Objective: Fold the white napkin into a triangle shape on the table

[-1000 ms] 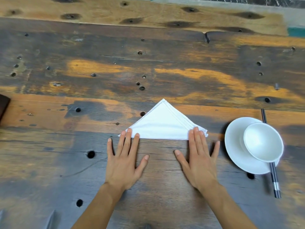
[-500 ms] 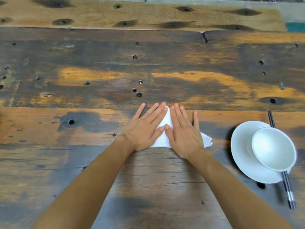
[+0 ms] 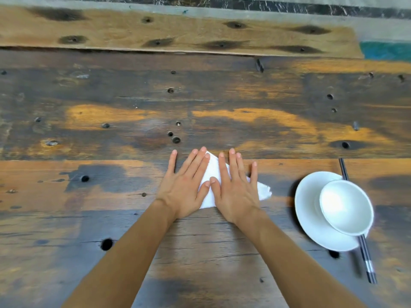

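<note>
You are pressing the napkin (image 3: pixel 211 174) with 2 flat, released hands, left hand (image 3: pixel 185 192) and right hand (image 3: pixel 235 192); sweep outward evenly, pinning the creases.

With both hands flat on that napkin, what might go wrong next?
Both palms, the left hand and right hand, hide most of the napkin, so a crooked fold could go unseen. Its loose right corner sticks out and may bunch. A wide sweep right might bump the plate carrying the bowl.
</note>
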`<state>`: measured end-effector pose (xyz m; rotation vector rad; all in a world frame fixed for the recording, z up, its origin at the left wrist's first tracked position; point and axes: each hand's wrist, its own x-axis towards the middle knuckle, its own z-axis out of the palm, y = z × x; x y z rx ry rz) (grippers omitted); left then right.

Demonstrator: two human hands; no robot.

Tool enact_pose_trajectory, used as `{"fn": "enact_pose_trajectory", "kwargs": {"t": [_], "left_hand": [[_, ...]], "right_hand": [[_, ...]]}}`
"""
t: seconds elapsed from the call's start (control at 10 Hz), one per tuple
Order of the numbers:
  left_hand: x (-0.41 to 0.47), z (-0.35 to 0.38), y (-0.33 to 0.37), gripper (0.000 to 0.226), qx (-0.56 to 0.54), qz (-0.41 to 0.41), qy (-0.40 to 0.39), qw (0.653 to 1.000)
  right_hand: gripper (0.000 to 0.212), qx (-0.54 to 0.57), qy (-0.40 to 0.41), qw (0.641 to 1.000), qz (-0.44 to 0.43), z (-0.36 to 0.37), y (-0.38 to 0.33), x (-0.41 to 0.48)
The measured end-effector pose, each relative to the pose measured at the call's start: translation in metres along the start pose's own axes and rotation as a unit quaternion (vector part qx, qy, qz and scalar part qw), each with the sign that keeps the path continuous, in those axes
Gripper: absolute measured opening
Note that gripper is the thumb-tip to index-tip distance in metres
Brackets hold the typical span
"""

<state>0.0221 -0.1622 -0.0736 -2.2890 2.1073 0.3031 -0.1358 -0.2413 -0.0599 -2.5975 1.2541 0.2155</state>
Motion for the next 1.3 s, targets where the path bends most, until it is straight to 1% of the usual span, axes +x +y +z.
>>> {"fn": "enact_pose_trajectory", "kwargs": {"t": [0.1, 0.2, 0.3, 0.4, 0.5, 0.6, 0.7, 0.8, 0.9, 1.0, 1.1, 1.2, 1.3], "left_hand": [[-0.005, -0.003, 0.029, 0.076, -0.037, -0.160, -0.020, 0.986], [-0.015, -0.014, 0.065, 0.088, -0.046, -0.257, -0.068, 0.963], [-0.029, -0.019, 0.058, 0.088, -0.010, -0.128, -0.013, 0.992], [-0.043, -0.007, 0.027, 0.080, 0.033, 0.073, -0.021, 0.997], [-0.058, -0.001, 0.029, 0.081, 0.045, 0.065, -0.032, 0.996], [-0.078, 0.004, 0.064, 0.092, 0.018, 0.008, -0.050, 0.999], [-0.091, 0.009, 0.112, 0.108, -0.006, -0.064, -0.061, 0.996], [-0.097, 0.013, 0.154, 0.113, -0.040, -0.116, -0.076, 0.989], [-0.098, 0.013, 0.180, 0.114, -0.043, -0.134, -0.091, 0.986], [-0.094, 0.002, 0.191, 0.115, -0.040, -0.136, -0.069, 0.987], [-0.081, -0.031, 0.182, 0.113, -0.027, -0.143, -0.023, 0.989], [-0.053, -0.099, 0.149, 0.109, 0.033, -0.136, 0.066, 0.988], [-0.036, -0.199, 0.119, 0.108, 0.059, -0.147, 0.135, 0.978]], "right_hand": [[0.071, 0.007, 0.017, 1.000, 0.021, -0.010, -0.006, -0.010], [0.071, 0.022, -0.010, 1.000, 0.014, -0.009, -0.001, -0.024], [0.066, -0.013, -0.005, 1.000, -0.015, -0.011, 0.012, -0.024], [0.078, -0.008, -0.042, 0.997, -0.065, -0.019, 0.027, -0.022], [0.083, -0.025, -0.072, 0.993, -0.090, -0.027, 0.037, -0.031], [0.074, -0.039, -0.057, 0.991, -0.114, -0.029, 0.046, -0.044], [0.065, -0.076, -0.056, 0.984, -0.150, -0.031, 0.061, -0.056], [0.057, -0.116, -0.054, 0.973, -0.193, -0.028, 0.083, -0.069], [0.056, -0.140, -0.037, 0.967, -0.208, -0.027, 0.102, -0.081], [0.059, -0.114, -0.030, 0.968, -0.220, -0.033, 0.110, -0.085], [0.068, -0.061, -0.019, 0.983, -0.174, -0.070, 0.107, -0.086], [0.076, -0.043, 0.059, 0.990, -0.123, -0.138, 0.109, -0.075], [0.083, -0.018, 0.169, 0.985, -0.031, -0.231, 0.109, -0.070]]}}
